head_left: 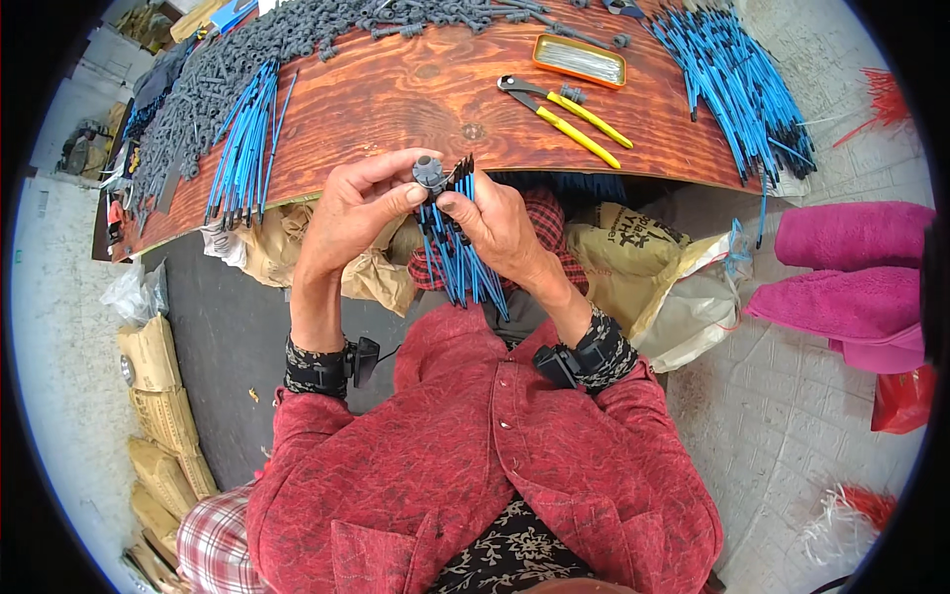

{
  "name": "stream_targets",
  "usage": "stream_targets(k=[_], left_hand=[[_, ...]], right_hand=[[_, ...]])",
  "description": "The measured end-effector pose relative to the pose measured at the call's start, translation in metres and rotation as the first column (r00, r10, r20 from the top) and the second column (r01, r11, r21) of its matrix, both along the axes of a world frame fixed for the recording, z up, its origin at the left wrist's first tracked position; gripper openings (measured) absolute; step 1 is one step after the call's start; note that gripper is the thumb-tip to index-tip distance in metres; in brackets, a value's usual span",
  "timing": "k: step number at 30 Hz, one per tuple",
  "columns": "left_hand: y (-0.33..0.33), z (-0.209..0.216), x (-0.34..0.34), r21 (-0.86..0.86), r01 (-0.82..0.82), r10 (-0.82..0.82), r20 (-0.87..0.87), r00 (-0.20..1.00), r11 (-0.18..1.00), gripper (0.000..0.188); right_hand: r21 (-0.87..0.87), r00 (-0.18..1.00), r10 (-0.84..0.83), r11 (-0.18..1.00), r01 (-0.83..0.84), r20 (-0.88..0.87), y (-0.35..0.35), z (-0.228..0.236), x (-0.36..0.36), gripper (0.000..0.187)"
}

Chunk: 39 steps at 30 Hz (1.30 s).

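My left hand (pixel 358 208) pinches a small round grey plastic fitting (pixel 428 170) between thumb and fingers, just past the table's near edge. Close beside it, my right hand (pixel 502 226) is wrapped round a bundle of thin blue rods with black tips (pixel 465 265). The rods hang down at a slant over my lap, their upper tips rising by the right thumb. Fitting and rod tips are almost together; whether a rod sits in the fitting I cannot tell.
On the wooden table (pixel 396 109) lie yellow-handled pliers (pixel 574 121), an orange-rimmed tin of thin metal pins (pixel 579 61), a heap of grey fittings (pixel 247 59), and blue rods at left (pixel 245 144) and right (pixel 727 89). Sacks (pixel 673 287) stand below; a magenta towel-covered seat (pixel 841 297) is at right.
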<state>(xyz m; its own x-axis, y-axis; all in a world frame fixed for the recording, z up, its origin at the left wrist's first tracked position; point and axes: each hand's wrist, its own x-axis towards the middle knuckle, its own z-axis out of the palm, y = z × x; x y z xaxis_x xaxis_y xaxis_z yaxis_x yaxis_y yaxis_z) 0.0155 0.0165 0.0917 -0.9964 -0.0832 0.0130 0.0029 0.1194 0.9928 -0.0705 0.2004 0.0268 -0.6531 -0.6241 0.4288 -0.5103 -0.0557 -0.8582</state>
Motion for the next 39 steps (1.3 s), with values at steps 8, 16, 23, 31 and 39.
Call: stream_targets(k=[8,16,23,31,39], left_hand=[[0.004,0.004,-0.001,0.017,-0.010,0.010,0.000,1.000,1.000,0.038],[0.000,0.004,0.001,0.010,0.012,-0.011,-0.022,1.000,1.000,0.046],[0.002,0.005,0.002,-0.045,0.015,-0.015,-0.016,1.000,0.999,0.051],[0.004,0.002,0.004,-0.109,-0.044,0.048,0.030,0.998,0.993,0.044],[0.005,-0.002,0.001,-0.099,-0.058,0.060,0.016,0.998,0.993,0.040]], right_hand=[[0.017,0.999,0.023,1.000,-0.024,0.041,0.000,-0.003,-0.005,0.045],[-0.006,0.998,0.034,0.999,-0.033,0.047,0.000,0.000,0.000,0.044],[0.035,0.997,0.029,0.999,-0.031,0.065,0.003,0.002,0.001,0.043],[0.038,0.997,0.027,0.999,-0.030,0.074,0.003,0.005,0.003,0.039],[0.037,0.996,0.046,0.998,-0.049,0.072,0.003,0.006,0.004,0.039]])
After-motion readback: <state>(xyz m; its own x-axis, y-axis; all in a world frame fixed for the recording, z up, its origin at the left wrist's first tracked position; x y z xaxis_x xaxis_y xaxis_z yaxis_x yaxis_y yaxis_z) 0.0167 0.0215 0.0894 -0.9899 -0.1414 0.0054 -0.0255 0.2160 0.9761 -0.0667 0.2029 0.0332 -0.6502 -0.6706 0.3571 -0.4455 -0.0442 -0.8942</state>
